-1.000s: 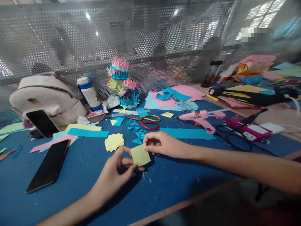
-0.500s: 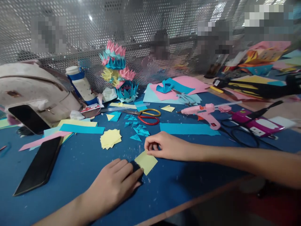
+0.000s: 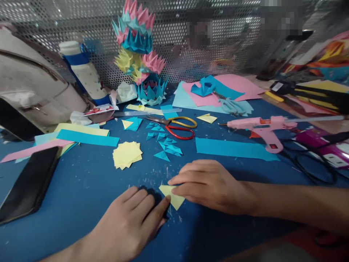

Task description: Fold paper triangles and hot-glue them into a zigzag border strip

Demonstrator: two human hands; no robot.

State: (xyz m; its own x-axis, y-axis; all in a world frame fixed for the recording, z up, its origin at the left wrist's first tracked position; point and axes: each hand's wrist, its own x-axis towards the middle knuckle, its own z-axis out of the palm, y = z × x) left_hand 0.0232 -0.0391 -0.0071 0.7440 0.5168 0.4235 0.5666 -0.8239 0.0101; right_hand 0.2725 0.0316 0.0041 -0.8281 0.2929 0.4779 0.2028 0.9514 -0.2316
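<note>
A small piece of yellow paper [image 3: 176, 202], folded into a triangle, lies on the blue table between my hands. My left hand [image 3: 132, 214] has its fingers curled, with the index fingertip pressing the paper's left part. From the right, my right hand [image 3: 208, 185] is closed over the folded upper edge, its fingertips pressed on it and covering the right corner. Beyond them are a stack of yellow paper squares [image 3: 127, 154], several small blue folded triangles [image 3: 170, 148] and a blue paper strip [image 3: 234, 148].
Scissors [image 3: 182, 127] with red and yellow handles lie ahead. At right are a pink glue gun [image 3: 261, 125] and a black cable [image 3: 308, 163]. A phone [image 3: 28, 185], paper strips [image 3: 88, 137], a bottle [image 3: 87, 76] and a folded-paper tower [image 3: 140, 43] stand or lie left and behind.
The yellow square has been folded over into a triangle. My right hand has come down and toward me onto the fold; my left hand stays at the paper. The view has shifted closer and downward.
</note>
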